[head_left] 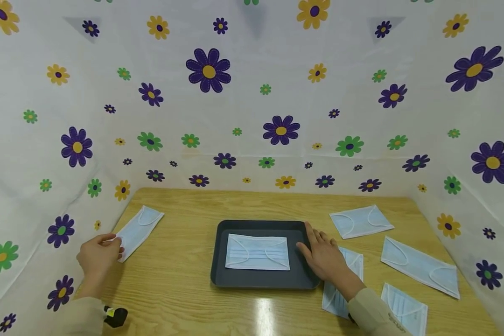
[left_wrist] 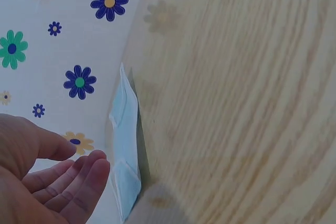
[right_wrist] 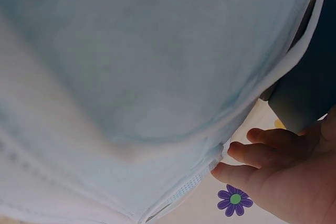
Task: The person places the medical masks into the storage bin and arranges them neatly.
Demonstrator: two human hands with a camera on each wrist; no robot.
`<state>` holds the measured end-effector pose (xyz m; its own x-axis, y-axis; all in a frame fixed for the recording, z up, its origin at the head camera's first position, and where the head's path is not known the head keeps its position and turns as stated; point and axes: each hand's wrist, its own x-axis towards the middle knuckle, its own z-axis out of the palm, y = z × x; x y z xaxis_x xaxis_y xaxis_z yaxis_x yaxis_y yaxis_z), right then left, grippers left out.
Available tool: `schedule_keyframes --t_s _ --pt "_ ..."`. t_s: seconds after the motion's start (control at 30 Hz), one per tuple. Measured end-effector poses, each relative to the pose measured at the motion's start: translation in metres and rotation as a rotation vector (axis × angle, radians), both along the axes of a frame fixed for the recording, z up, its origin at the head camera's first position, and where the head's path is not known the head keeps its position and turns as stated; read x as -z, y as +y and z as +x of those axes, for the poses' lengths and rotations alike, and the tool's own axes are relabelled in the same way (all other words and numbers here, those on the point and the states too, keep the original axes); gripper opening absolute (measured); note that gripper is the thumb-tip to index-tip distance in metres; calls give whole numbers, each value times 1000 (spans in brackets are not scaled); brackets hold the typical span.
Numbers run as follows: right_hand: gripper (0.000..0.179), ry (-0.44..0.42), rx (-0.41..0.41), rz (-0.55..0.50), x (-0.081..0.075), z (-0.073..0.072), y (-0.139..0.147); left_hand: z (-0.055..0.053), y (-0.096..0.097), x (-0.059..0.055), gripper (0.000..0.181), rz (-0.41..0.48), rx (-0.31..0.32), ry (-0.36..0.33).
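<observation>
Pale-blue pleated fabric, white-edged: face mask (head_left: 142, 228), one, lying at the left edge of the bench (head_left: 180, 298), slanting from far right to near left. Left hand (head_left: 98, 254): at the near-left end of that mask; grip loosely bent, thumb and fingertips parted in the left wrist view, with no pinch on the fabric. Right hand (head_left: 326, 255): grip spread, fingers lying along the right rim of the dark grey tray (head_left: 256, 279). Risks, as judged: the left mask, thin and flat, could slide off toward the cloth or slip from a pinch taken only at its edge; a loose ear loop might snag on a finger; a hard push by the right hand might shift or tilt the tray. Also present: one mask (head_left: 257, 253) flat inside the tray, loops uppermost, which would lie beneath anything added there; to the right, four loose masks (head_left: 361, 222), one passing under the right forearm, where a sweep of the sleeve (head_left: 375, 313) could drag it. Black item (head_left: 116, 317), beside the left cuff, identity uncertain. White flower-printed cloth (head_left: 252, 105), upright at left, far and right, closely bounding the left hand's working space.
</observation>
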<state>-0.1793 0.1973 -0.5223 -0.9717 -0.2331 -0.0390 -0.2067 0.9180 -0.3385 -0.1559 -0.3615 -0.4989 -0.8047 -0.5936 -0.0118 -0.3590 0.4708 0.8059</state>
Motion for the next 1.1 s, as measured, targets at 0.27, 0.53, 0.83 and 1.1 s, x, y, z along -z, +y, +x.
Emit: schedule_keyframes --t_s 0.27,0.53,0.83,1.1 --pt "76 4 -4 -6 -1 1 1 4 -15 9 42 -160 -34 -55" --pt "75 5 -7 -11 -2 1 1 7 -18 17 47 -167 -63 -99" --pt "76 10 -13 -16 -1 1 2 7 -23 25 53 -161 -70 -134" --pt "76 4 -13 -12 -1 1 2 3 -25 26 58 -169 -31 -174"
